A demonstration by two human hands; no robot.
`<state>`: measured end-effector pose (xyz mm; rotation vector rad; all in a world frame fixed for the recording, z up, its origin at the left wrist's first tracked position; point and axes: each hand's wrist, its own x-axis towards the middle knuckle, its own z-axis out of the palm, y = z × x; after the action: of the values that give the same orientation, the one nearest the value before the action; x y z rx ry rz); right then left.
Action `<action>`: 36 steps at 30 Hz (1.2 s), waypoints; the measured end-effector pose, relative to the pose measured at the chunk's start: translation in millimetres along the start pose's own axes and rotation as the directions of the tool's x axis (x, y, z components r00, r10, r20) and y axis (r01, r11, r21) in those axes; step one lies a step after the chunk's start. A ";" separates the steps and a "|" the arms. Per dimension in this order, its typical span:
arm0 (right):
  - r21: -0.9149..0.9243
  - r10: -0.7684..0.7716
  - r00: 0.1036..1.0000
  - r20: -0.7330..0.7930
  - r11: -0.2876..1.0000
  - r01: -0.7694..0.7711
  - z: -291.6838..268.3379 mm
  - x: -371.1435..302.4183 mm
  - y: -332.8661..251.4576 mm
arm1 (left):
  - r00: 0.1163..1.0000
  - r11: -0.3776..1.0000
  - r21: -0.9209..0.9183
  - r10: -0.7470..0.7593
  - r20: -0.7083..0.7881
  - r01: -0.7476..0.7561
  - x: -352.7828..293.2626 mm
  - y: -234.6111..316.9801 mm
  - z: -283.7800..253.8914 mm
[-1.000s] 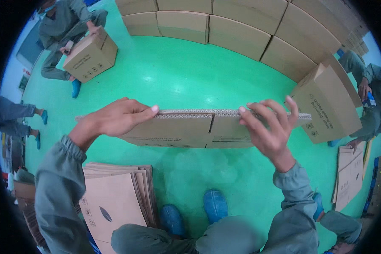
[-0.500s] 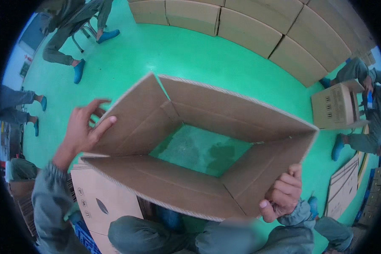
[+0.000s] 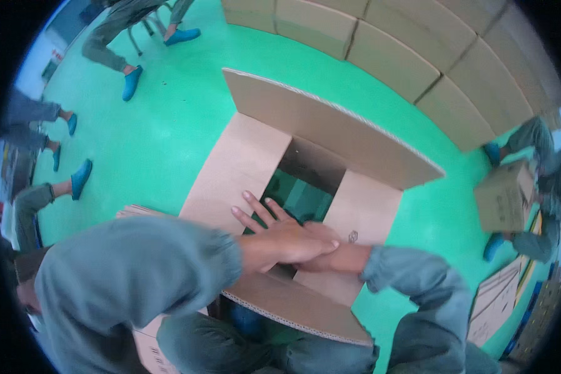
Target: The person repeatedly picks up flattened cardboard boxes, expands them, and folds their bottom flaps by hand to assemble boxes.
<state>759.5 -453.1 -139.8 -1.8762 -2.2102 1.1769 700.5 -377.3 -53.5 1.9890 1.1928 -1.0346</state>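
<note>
Head view: carton [image 3: 308,163] ctr., just beyond knees [image 3: 212,343]; L flap [image 3: 237,171] & R flap [image 3: 363,206] folded in, far flap [image 3: 330,128] & near flap [image 3: 299,305] not yet. L hand [image 3: 287,243] across R hand [image 3: 321,258]; R fingers [image 3: 260,210] splayed, gripping nothing; L grip part-hidden, can't tell.

- box flap left of the hands [image 3: 287,240]: plain pinkish tan
- flap past the hands [image 3: 318,118]: plain brown
- near flap [image 3: 296,302], closer than the hands: brown, pale rippled edge
- flap right of them [image 3: 366,202]: tan, little dark printed mark
- sleeves [image 3: 143,268] behind both hands: dusty grey-green
- floor [image 3: 162,149] around: crazy bright green
- clog [image 3: 131,83] way off left: blue
</note>
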 end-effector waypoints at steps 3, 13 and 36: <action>0.188 -0.282 0.861 -0.423 0.902 0.388 -22.4 -49.0 -14.7 | 0.987 0.992 0.006 -0.126 0.098 0.126 37.6 -4.6 5.1; 0.298 -0.145 0.624 -0.768 0.781 0.548 -82.3 -120.0 80.7 | 0.963 0.966 0.221 0.078 0.257 -0.138 24.0 -20.2 -9.2; 0.877 0.355 0.820 -0.450 0.350 0.330 27.4 86.7 70.5 | -0.160 0.749 0.458 0.438 -0.885 -0.479 66.6 -178.8 -82.6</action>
<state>781.9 -393.7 -235.7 -1.3541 -0.7532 1.2050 585.1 -207.1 -83.8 2.7639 0.7114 1.1171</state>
